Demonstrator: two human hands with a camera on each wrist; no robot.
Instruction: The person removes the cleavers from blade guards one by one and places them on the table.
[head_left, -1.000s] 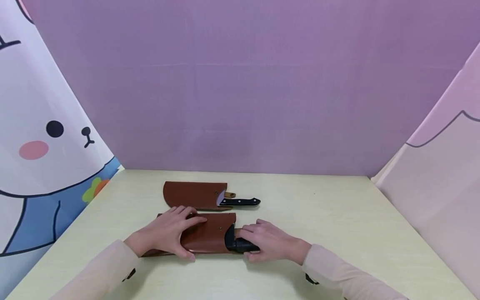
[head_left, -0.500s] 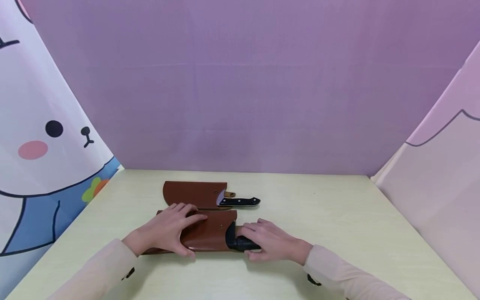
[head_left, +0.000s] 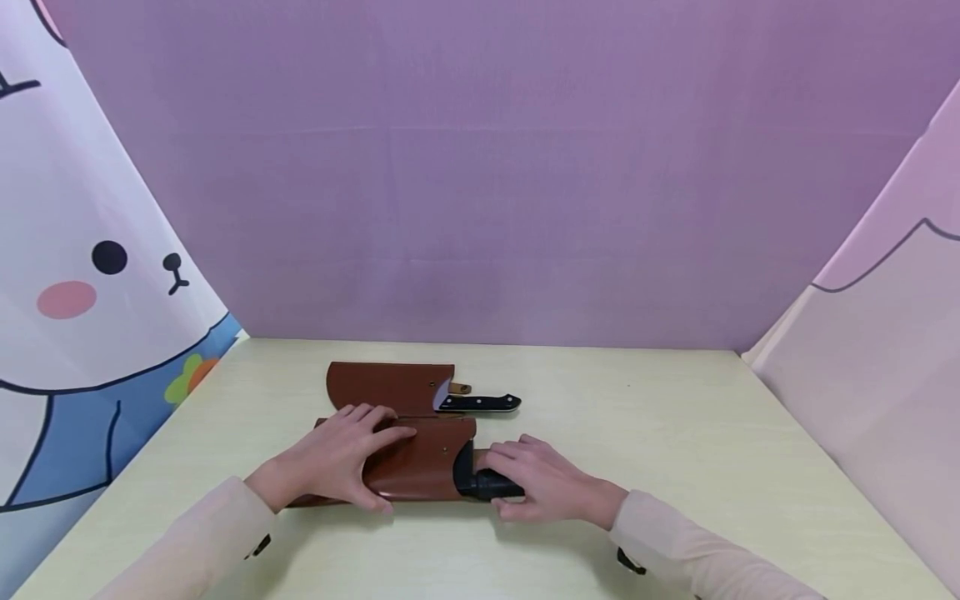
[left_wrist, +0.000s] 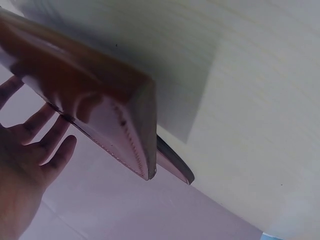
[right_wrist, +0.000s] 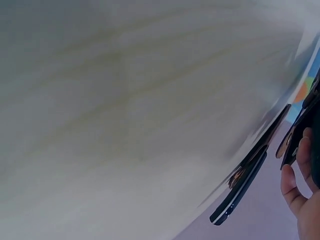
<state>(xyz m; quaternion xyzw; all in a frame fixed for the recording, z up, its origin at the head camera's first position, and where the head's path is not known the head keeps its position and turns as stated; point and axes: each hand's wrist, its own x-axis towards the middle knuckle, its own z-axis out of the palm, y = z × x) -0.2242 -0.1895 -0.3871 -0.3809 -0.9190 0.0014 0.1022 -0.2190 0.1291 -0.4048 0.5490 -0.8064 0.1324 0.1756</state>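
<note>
A brown leather knife sheath [head_left: 420, 471] lies across the near part of the table in the head view, with a knife's black handle [head_left: 497, 485] sticking out at its right end. My left hand [head_left: 333, 462] spans the sheath's left half, thumb at the near edge and fingers over the far one. The left wrist view shows those fingers along the stitched edge. Around the black handle, my right hand [head_left: 555, 485] curls its fingers. Right behind lies a second brown sheath [head_left: 382, 388], holding a knife with a riveted black handle [head_left: 480, 404]. Both blades are mostly hidden.
A small tan strap [head_left: 460, 389] juts from the far sheath. The pale wooden table [head_left: 645, 417] ends at a purple backdrop [head_left: 480, 208]. Cartoon-printed cloth [head_left: 90, 333] hangs at the left, and pale pink cloth [head_left: 885, 358] at the right.
Both hands have shifted the near sheath and its knife slightly away from me and a touch to the right, closer to the far sheath. The far sheath has stayed put.
</note>
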